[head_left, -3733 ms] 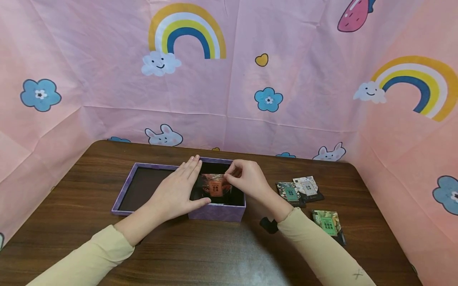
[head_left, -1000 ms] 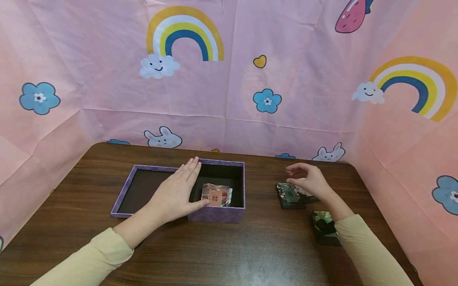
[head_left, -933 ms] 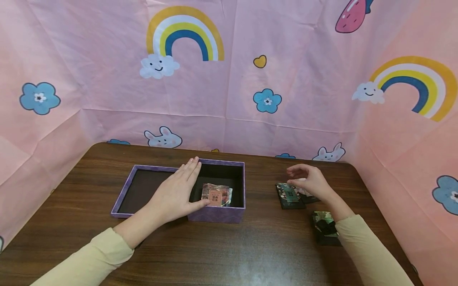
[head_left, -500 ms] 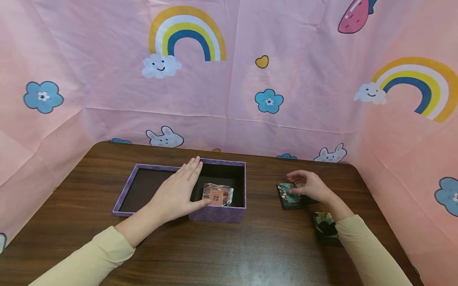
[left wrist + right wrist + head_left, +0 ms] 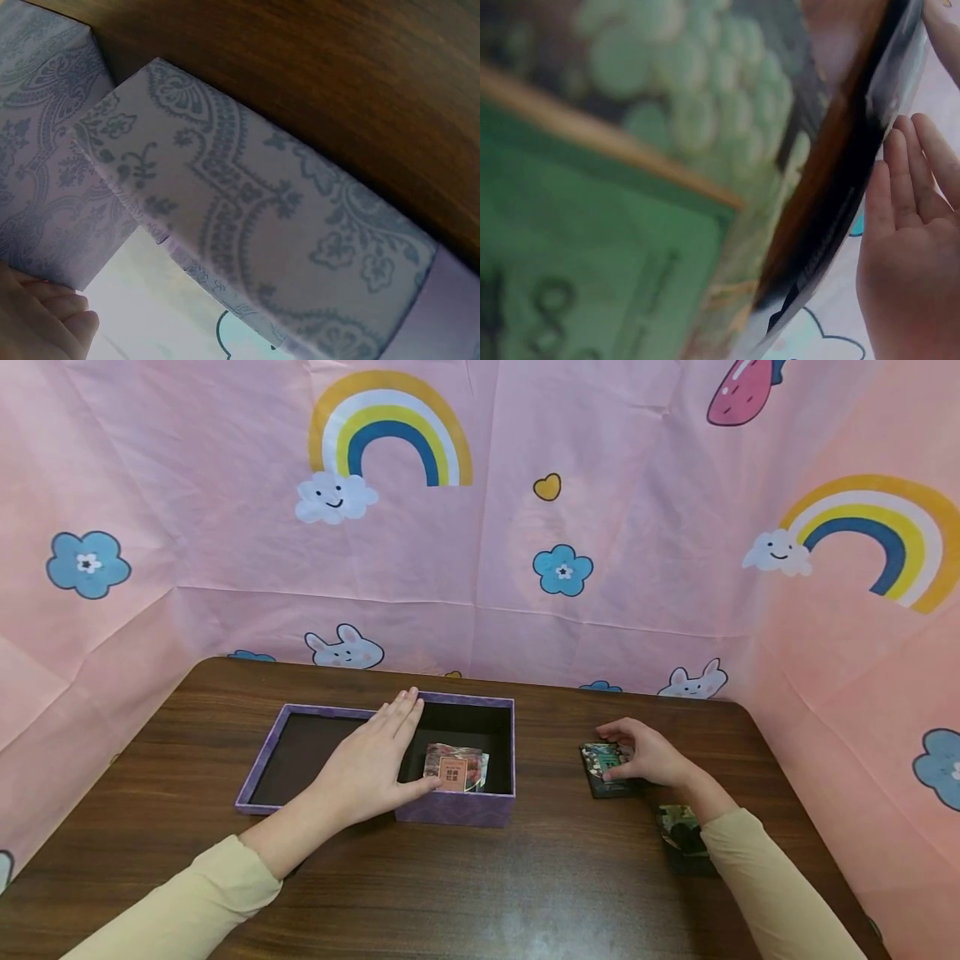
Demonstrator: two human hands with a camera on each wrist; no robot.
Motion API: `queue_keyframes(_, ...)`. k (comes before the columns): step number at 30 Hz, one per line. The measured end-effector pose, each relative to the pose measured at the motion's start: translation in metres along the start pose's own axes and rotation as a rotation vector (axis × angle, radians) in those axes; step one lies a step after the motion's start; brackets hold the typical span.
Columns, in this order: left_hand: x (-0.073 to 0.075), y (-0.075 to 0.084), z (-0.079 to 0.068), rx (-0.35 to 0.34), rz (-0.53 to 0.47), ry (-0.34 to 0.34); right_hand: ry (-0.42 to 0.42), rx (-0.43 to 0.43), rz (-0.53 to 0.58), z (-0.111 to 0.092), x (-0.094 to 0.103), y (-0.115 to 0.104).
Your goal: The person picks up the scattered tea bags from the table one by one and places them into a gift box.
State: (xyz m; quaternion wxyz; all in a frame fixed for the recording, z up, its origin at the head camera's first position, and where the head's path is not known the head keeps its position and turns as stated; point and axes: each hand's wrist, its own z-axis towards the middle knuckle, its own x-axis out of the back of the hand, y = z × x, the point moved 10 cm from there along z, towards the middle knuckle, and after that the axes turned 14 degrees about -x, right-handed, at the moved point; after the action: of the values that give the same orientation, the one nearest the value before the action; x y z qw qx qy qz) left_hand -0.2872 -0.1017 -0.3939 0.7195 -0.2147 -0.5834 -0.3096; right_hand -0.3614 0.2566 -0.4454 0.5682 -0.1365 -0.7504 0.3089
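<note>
My left hand (image 5: pixel 371 760) lies with straight fingers along the left rim of an open purple box (image 5: pixel 454 811); its thumb reaches over the front rim. In the left wrist view its curved fingertips (image 5: pixel 64 315) touch the patterned box wall (image 5: pixel 45 150). Inside the box stand several tea packets (image 5: pixel 453 770), the front one with a reddish label. My right hand (image 5: pixel 651 756) is down over a tea packet with a teal label (image 5: pixel 596 764), thumb and fingers spread apart across it. A second, pale packet there is hidden by this hand.
A shallow purple lid (image 5: pixel 258 768), dark inside, lies left of the box. Beneath my right wrist lies a green-labelled tea packet (image 5: pixel 678 818), seen close up as a green-labelled packet (image 5: pixel 592 247) in the right wrist view. A patterned pink cloth (image 5: pixel 420 627) encloses the brown table (image 5: pixel 450 893).
My right hand has left the box and moved right, then lowered onto the teal packet. The reddish packet now rests in the box. My left hand has stayed on the rim.
</note>
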Motion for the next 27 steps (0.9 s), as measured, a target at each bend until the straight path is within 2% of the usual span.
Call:
queue_keyframes(11, 0.0, -0.001, -0.001, 0.009, -0.012, -0.001, 0.059, 0.054, -0.121, 0.002, 0.0, -0.011)
queue_keyframes(18, 0.0, 0.001, 0.0, 0.0, 0.003, -0.01, 0.044, 0.022, -0.144, 0.007, -0.001, -0.011)
queue_keyframes(22, 0.0, 0.001, 0.001, -0.003, 0.009, -0.01, 0.032, -0.004, -0.105, 0.012, -0.001, -0.01)
queue_keyframes(27, 0.001, 0.001, 0.0, 0.001, 0.006, -0.014, 0.005, -0.023, -0.005, 0.018, 0.0, -0.011)
